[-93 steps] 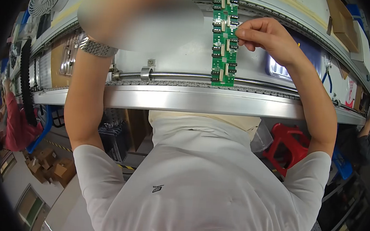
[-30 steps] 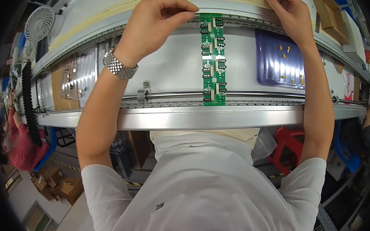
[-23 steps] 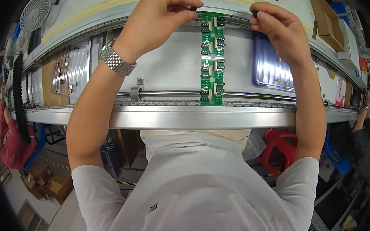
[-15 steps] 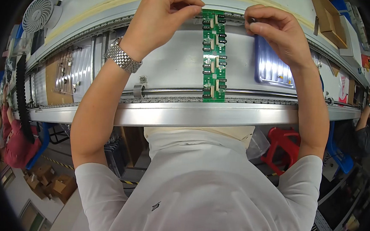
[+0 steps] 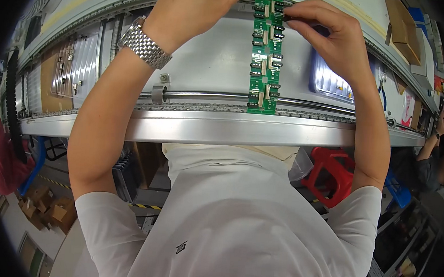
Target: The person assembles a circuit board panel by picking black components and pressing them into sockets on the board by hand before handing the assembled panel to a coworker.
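Note:
A long green circuit board (image 5: 265, 67) lies across the two conveyor rails, with black connectors and pale sockets along both its sides. My left hand (image 5: 192, 13) is at the board's far left corner. Its thumb and fingers come together at the top edge of the picture, which cuts them off, and what they pinch is hidden. On the board's other side, my right hand (image 5: 332, 35) has thumb and index finger around a small black connector at the far right edge. The fingertips partly cover that part.
A metal rail (image 5: 243, 127) runs along the near side, with a steel rod (image 5: 204, 97) behind it. Blue-tinted plastic trays (image 5: 331, 82) lie right, clear trays left. A cardboard box (image 5: 404, 30) stands far right. Another person's arm (image 5: 433, 138) reaches in at the right.
My right hand has moved left, bringing a small dark part to the board's far right edge. The view has shifted, so the board and left hand appear higher.

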A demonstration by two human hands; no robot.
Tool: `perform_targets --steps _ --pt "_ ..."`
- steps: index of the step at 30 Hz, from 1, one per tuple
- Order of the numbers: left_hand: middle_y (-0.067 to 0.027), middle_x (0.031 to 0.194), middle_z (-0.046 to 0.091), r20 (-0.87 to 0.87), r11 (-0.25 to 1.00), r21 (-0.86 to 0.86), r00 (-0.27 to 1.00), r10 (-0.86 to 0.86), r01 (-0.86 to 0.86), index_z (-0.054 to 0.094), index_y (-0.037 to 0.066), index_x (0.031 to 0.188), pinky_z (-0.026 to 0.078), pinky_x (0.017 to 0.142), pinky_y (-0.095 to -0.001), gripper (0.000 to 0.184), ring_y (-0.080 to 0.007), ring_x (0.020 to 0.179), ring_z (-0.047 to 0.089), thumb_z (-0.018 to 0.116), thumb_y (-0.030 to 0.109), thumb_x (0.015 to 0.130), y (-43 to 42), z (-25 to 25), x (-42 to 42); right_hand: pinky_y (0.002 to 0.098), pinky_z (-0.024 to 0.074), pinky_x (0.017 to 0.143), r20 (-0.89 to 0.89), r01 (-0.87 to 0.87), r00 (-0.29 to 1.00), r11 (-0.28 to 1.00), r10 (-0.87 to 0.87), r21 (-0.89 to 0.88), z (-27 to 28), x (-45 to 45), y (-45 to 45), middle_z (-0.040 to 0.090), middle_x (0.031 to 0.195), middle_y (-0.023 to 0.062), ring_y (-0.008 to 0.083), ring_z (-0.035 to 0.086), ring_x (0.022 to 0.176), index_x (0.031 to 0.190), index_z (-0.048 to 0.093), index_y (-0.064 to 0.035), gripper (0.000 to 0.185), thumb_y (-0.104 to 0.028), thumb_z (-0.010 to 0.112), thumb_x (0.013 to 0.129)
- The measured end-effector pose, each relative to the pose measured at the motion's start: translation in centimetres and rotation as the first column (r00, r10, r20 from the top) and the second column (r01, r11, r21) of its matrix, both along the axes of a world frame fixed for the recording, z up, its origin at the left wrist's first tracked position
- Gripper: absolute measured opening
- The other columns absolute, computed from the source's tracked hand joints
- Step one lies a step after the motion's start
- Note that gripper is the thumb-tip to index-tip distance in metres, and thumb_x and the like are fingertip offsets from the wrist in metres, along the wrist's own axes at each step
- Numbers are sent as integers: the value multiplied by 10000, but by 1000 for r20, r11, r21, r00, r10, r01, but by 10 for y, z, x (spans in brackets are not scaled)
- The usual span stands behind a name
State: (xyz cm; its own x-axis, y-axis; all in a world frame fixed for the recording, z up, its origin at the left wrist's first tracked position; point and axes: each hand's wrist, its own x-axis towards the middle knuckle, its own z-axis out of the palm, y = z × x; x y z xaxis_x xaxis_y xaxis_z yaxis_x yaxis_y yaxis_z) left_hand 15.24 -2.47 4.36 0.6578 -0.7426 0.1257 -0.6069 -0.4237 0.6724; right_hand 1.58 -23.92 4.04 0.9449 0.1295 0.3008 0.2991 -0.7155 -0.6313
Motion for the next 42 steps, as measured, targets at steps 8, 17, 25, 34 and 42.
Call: perform_targets --steps 8,17,25,34,42 --pt "-60 883 753 116 997 79 993 -21 12 752 3 1038 535 656 -243 158 -150 730 689 682 73 915 3 -4 -5 244 499 616 168 -56 980 960 105 -275 2 7 9 725 907 49 130 617 685 981 766 -29 91 -76 712 924" --pt "-95 899 742 -260 983 -151 955 -140 103 750 -31 984 536 651 -266 148 -171 695 659 671 23 872 -4 -16 3 269 558 711 119 42 993 961 -10 -272 -10 4 6 731 975 45 186 689 787 914 763 -9 119 13 739 799" --pt "-120 914 735 -442 971 -214 876 -191 104 748 -56 936 537 646 -284 139 -189 666 636 663 -17 834 -8 -14 -3 266 543 703 78 3 997 981 12 -192 -15 11 -11 708 997 77 214 667 784 990 754 -10 151 8 701 850" --pt "-57 902 750 262 987 -89 959 -109 136 759 19 1008 513 631 -254 136 -142 700 667 692 72 902 -11 -17 -7 314 514 823 -310 250 825 797 -472 -549 -21 45 -62 654 1089 107 265 622 910 1228 675 -37 294 -72 637 938" --pt "-87 934 744 300 930 -218 927 -226 297 756 -24 915 536 647 -278 128 -183 655 636 681 -29 811 -19 -31 12 319 507 825 -311 310 788 780 -530 -544 -16 40 -50 650 1072 101 255 614 910 1199 667 -38 265 -91 636 942"
